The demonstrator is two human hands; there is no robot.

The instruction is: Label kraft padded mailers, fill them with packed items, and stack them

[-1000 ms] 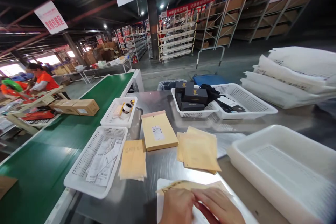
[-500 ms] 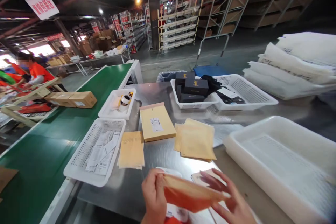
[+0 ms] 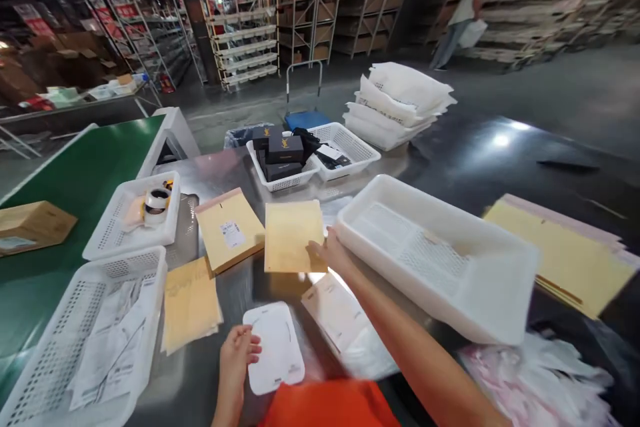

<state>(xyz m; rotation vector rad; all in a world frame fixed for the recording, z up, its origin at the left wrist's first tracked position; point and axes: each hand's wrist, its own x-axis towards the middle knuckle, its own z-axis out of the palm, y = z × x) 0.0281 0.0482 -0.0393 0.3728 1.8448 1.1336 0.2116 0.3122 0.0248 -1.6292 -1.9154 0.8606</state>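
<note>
My right hand (image 3: 331,252) reaches forward to a small stack of yellow paper envelopes (image 3: 293,230). Its thumb lies over the right edge and its fingers are at that side, gripping it. Low in the view, my left hand (image 3: 239,352) is loosely curled, fingers a little apart and nothing in them, beside a white rounded flat pad (image 3: 274,347). Between my arms lie pale printed papers (image 3: 334,310) with clear plastic under them. To the left are a larger yellow padded mailer (image 3: 230,230) with a white label and some tan envelopes (image 3: 191,303).
A large white tub (image 3: 435,307) stands at the right, with more yellow mailers (image 3: 560,247) beyond it. White baskets hold papers (image 3: 113,340), tape rolls (image 3: 157,203) and black boxes (image 3: 285,147). A green conveyor (image 3: 100,153) runs along the left; white sacks (image 3: 400,107) are piled behind.
The envelope held between both hands has left my left hand, and my right hand has moved forward to the envelope stack. My view has swung right, bringing the right-hand mailers into sight.
</note>
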